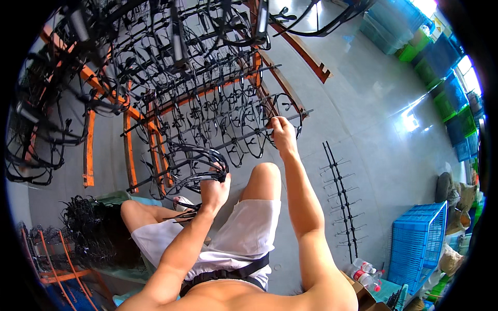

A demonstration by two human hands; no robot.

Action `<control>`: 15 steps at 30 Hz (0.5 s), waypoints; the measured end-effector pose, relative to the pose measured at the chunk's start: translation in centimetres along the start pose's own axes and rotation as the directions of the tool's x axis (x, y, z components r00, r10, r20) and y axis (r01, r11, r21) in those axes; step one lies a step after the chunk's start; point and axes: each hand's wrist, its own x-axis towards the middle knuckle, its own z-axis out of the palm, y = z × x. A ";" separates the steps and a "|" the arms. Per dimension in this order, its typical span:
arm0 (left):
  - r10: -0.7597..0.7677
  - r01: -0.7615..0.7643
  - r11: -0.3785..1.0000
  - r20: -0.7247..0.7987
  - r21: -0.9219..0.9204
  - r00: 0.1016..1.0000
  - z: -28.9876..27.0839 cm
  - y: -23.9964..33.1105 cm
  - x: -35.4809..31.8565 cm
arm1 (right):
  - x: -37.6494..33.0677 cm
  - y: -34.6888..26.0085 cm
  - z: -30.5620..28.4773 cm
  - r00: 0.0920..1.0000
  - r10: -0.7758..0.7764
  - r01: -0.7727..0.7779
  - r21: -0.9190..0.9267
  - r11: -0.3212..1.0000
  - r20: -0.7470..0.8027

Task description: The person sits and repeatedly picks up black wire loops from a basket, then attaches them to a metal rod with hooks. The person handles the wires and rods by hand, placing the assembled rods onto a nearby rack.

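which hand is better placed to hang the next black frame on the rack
Right, probably. The right hand already touches the rack rod, while the left hand is lower, gripping a bundle of black frames.

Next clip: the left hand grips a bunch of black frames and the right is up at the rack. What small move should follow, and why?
Probably seat the piece under the right hand onto the rack rod, then reach for another. That hand pinches at a rod already lined with hanging black frames, while the left hand holds a bunch of black frames ready at knee height.

bare forearms, white shorts, black waist strap.
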 end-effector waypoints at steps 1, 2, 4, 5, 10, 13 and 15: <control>0.105 -0.103 0.994 -0.050 0.029 0.993 0.4 -1.1 0.3 | 0.6 0.1 0.3 0.998 0.063 -0.065 0.078 0.995 0.028; 0.070 -0.069 0.997 -0.039 0.020 0.997 0.6 -1.7 0.2 | 1.1 0.1 0.5 0.990 0.129 -0.137 0.147 0.980 0.063; 0.004 -0.004 1.000 -0.016 0.004 1.000 0.9 -2.5 0.0 | 1.4 0.2 0.8 0.976 0.200 -0.216 0.244 0.945 0.086; 0.015 -0.016 1.000 -0.040 -0.016 0.999 1.0 -2.3 0.0 | 1.6 0.3 0.7 0.967 0.236 -0.255 0.288 0.923 0.099; -0.042 0.041 0.996 -0.009 -0.075 0.999 0.7 -1.4 0.3 | 1.8 0.8 0.3 0.956 0.211 -0.277 0.386 0.880 0.204; -0.082 0.083 0.988 0.013 -0.129 0.997 0.6 -1.4 0.3 | 1.4 0.8 -0.1 0.954 0.177 -0.272 0.451 0.850 0.242; -0.177 0.186 0.965 0.063 -0.183 0.982 0.4 -0.9 0.6 | 0.7 0.4 -0.6 0.953 0.171 -0.282 0.530 0.800 0.249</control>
